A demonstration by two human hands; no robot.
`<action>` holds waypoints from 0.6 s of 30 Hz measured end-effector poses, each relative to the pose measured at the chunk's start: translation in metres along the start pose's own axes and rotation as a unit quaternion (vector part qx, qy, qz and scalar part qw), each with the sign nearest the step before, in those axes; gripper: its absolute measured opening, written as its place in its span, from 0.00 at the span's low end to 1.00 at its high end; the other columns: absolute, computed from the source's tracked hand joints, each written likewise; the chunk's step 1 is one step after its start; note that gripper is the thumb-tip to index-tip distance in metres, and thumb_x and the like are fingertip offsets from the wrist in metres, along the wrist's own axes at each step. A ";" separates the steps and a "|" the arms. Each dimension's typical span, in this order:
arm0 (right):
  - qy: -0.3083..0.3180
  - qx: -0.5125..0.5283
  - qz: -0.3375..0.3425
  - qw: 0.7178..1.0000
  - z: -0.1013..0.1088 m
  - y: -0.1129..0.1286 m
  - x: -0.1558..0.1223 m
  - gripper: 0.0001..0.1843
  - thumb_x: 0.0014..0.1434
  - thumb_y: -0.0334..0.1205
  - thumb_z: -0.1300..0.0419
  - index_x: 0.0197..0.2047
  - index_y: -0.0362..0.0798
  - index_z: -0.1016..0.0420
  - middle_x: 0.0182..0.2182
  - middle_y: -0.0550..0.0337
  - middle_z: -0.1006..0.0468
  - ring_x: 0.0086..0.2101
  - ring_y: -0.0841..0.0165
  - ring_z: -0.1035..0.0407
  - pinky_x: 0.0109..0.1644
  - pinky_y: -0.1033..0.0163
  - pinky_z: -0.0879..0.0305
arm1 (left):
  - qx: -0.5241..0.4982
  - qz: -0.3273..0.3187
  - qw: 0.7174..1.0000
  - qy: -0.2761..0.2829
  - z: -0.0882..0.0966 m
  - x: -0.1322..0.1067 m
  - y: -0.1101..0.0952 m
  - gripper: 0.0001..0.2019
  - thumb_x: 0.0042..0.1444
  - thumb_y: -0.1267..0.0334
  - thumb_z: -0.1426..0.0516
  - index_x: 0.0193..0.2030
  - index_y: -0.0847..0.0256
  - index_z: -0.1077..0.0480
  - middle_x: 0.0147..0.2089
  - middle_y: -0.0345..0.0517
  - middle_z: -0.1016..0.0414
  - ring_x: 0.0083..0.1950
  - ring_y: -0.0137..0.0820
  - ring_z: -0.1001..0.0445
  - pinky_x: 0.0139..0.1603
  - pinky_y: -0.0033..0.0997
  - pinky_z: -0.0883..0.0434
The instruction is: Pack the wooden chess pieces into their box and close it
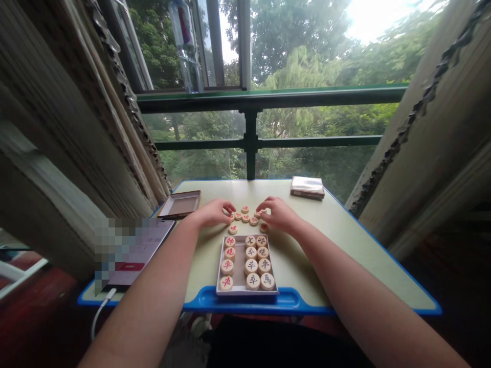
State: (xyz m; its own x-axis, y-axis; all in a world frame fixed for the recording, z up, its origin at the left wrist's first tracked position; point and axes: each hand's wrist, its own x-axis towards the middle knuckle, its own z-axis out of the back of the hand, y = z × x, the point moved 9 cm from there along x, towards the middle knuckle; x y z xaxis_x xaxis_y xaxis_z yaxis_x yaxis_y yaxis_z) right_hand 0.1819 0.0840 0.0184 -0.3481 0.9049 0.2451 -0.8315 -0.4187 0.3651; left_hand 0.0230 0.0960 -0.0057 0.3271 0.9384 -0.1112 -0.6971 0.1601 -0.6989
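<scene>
Several round wooden xiangqi pieces with red characters lie loosely grouped on the table, among them a middle piece (245, 219) and a rear piece (245, 209). My left hand (213, 212) has its fingers curled around a piece at the group's left end, which they partly cover. At the right end, the thumb and finger of my right hand (282, 214) pinch another red piece (258, 214). One piece (264, 227) sits under my right hand, and another (233, 229) lies nearer me. In front, an open box (240, 293) holds red-marked pieces on its left and black-marked ones on its right.
An open brown box lid (179, 205) lies at the table's left rear. A phone (134, 255) with a white cable (102, 309) is at left. A small case (307, 187) rests at right rear. Beyond stand a green railing (251, 148) and a plastic bottle (187, 51).
</scene>
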 end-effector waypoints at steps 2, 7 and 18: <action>0.026 0.004 0.009 1.000 -0.001 0.005 -0.002 0.09 0.50 0.36 0.43 0.33 0.50 0.22 0.36 0.55 0.27 0.35 0.67 0.34 0.40 0.66 0.39 | 0.001 0.001 1.000 -0.004 0.001 -0.001 -0.001 0.19 0.35 0.67 0.41 0.38 0.65 0.27 0.39 0.49 0.25 0.35 0.33 0.27 0.32 0.26 0.32; 0.041 0.010 0.015 0.999 -0.007 0.014 -0.005 0.12 0.49 0.44 0.40 0.36 0.51 0.22 0.35 0.56 0.27 0.31 0.69 0.32 0.37 0.67 0.39 | 0.009 -0.005 0.999 -0.038 0.008 0.000 -0.002 0.18 0.35 0.65 0.41 0.38 0.64 0.27 0.40 0.49 0.25 0.36 0.34 0.27 0.34 0.26 0.32; -0.010 0.021 0.027 0.999 0.003 0.025 -0.006 0.12 0.49 0.47 0.40 0.32 0.48 0.23 0.32 0.56 0.28 0.31 0.69 0.34 0.34 0.67 0.40 | 0.021 -0.055 0.992 -0.108 0.019 -0.007 -0.020 0.17 0.41 0.62 0.41 0.40 0.64 0.26 0.40 0.48 0.25 0.31 0.28 0.31 0.31 0.26 0.34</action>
State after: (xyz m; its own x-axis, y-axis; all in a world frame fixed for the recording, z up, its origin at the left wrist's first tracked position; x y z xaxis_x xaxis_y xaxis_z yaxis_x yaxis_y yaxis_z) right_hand 0.1641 0.0682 0.0285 -0.3823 0.8797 0.2829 -0.7930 -0.4695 0.3882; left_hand 0.0226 0.0920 0.0223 0.2623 0.9573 0.1215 -0.6913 0.2742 -0.6685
